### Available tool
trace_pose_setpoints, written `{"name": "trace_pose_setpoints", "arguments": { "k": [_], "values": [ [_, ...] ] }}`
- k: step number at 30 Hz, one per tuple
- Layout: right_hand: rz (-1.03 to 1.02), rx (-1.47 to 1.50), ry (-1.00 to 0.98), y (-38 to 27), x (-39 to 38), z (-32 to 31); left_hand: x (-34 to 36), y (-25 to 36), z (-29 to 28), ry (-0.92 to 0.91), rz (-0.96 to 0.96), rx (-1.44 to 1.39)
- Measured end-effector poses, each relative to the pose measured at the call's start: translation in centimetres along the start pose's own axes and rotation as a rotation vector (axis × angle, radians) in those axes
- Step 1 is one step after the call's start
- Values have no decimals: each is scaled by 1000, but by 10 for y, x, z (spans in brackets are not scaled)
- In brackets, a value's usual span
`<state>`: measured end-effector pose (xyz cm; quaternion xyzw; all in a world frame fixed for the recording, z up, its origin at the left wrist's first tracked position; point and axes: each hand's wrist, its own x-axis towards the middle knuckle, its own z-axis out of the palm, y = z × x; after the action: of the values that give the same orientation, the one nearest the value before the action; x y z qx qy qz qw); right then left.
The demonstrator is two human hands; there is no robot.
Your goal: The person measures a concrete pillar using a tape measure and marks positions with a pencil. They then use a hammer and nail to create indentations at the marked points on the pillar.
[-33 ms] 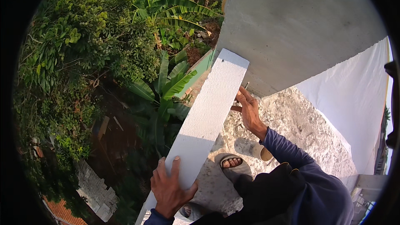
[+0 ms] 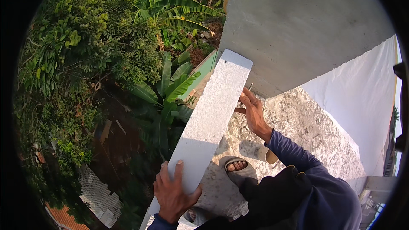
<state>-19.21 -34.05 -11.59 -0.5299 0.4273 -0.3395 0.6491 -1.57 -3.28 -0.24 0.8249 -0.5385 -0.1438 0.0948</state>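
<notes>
A long white masonry block (image 2: 208, 106) lies slanted along the edge of the ledge, its far end close to the grey wall. Across its near end, my left hand (image 2: 172, 191) grips it, fingers on the top face and thumb at the right edge. My right hand (image 2: 255, 117) holds the block's right side near the far end, fingertips against that side. A thin, stick-like thing (image 2: 250, 86) shows just above the right fingers; whether that hand holds it I cannot tell. The block's underside is hidden.
A smooth grey wall (image 2: 298, 25) rises beyond the block. My sandalled foot (image 2: 238, 166) stands on rough concrete (image 2: 298, 123) beside a small round container (image 2: 269, 156). White sheeting (image 2: 358, 93) hangs at the right. Left of the ledge, the ground drops to trees (image 2: 85, 38) and roofs (image 2: 98, 196).
</notes>
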Motion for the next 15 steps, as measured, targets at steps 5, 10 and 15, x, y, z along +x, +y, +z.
{"name": "trace_pose_setpoints", "arguments": {
  "k": [5,10,15],
  "values": [
    [-45,-37,-47,0,5,-1,2,-5,7,72,53,38],
    [-23,-28,-22,-1,3,3,0,-8,8,73,72,37],
    [105,71,30,14,1,-3,-2,-3,8,47,40,15]
  ]
}}
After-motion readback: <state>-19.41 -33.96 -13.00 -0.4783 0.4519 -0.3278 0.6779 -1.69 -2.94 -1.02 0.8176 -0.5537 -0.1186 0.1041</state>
